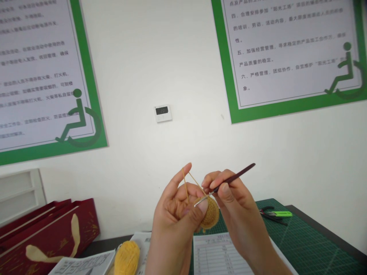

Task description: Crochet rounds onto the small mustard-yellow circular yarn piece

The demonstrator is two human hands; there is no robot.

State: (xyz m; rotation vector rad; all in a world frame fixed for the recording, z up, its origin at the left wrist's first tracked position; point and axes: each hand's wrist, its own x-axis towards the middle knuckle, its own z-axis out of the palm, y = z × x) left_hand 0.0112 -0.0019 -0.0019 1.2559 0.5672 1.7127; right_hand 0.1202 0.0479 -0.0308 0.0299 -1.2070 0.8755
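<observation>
My left hand (180, 214) pinches a round, mustard-coloured crochet piece (211, 214) between thumb and fingers. Its index finger is raised, with a strand of yarn (196, 181) looped over the tip and running down to the piece. A crochet hook (237, 175) with a dark red handle and a silver shaft is in my right hand (233, 198), gripped near the lower end of the handle. The hook's metal tip lies across the left thumb at the edge of the piece. The stitch being worked is too small to make out.
A yellow ball of yarn (127, 258) lies at the lower left, beside printed sheets (220, 252). Dark red gift bags (54, 233) stand further left. Pliers (268, 214) and a bright green-handled tool (282, 214) rest on the green cutting mat (312, 240). Behind is a white wall with posters.
</observation>
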